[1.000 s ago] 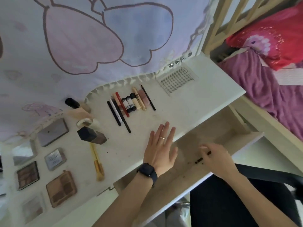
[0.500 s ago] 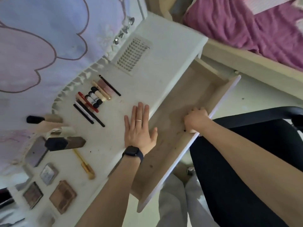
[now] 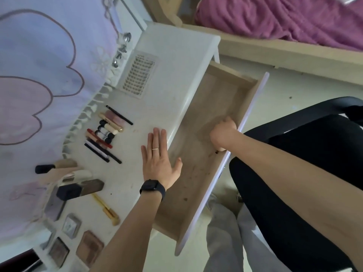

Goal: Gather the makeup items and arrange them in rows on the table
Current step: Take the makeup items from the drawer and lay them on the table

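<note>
A row of slim makeup sticks [image 3: 106, 132], pencils, lipsticks and tubes, lies side by side on the white table [image 3: 172, 61]. Left of it are a dark-capped bottle [image 3: 80, 188], a gold tube [image 3: 107, 211] and several flat palettes [image 3: 89, 247]. My left hand [image 3: 159, 161] rests flat on the table by the front edge, fingers apart, holding nothing. My right hand [image 3: 222, 134] is a fist inside the pulled-out wooden drawer [image 3: 196, 183], against its front panel. The tip of a black pencil [image 3: 216, 152] sticks out below that fist.
A white perforated tray [image 3: 138, 75] lies at the table's far end. A pale printed cloth [image 3: 45, 75] hangs behind the table. A black chair [image 3: 294, 154] stands right of the drawer, and a bed with a purple blanket [image 3: 275, 20] lies beyond.
My right hand has closed around the black pencil in the drawer and drawn back to the front panel. My left hand stays flat on the table. The view has swung.
</note>
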Motion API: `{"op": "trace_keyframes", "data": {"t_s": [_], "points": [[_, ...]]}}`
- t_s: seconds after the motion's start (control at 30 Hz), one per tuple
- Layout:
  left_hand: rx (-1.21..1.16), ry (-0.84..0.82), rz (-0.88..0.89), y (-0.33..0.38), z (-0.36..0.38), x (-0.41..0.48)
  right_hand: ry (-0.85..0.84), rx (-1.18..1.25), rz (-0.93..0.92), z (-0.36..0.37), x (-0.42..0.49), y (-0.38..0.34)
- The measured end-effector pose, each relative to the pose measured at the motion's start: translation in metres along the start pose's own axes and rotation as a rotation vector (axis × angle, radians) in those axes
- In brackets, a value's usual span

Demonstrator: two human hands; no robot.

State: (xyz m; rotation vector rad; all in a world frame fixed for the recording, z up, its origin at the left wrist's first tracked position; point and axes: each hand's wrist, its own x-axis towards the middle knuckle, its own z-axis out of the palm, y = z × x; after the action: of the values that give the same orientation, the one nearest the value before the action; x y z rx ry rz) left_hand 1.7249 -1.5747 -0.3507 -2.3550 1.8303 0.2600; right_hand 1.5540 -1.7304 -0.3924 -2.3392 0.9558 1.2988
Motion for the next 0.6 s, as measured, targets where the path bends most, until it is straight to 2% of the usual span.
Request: {"op": "trace_keyframes", "data": {"t_s": [0.13,0.23,0.47,0.6], "points": [[-0.053,0.012,0.028,-0.007,0.001,-0.001,0.155,0.102,-0.090,-0.001,-0.017,0.004],[-0.052,0.021,0.078,-0.016,0.001,-0.001,0.345,0.201,-0.155,-0.002,-0.030,0.004],[0.058,0.101,0.158,-0.061,0.009,-0.017,0.598,1.226,-0.375,-0.008,-0.092,-0.005],[-0.010,0.157,0.099,-0.067,0.018,-0.020,0.607,1.509,-0.344,-0.033,-0.100,-0.025]]}}
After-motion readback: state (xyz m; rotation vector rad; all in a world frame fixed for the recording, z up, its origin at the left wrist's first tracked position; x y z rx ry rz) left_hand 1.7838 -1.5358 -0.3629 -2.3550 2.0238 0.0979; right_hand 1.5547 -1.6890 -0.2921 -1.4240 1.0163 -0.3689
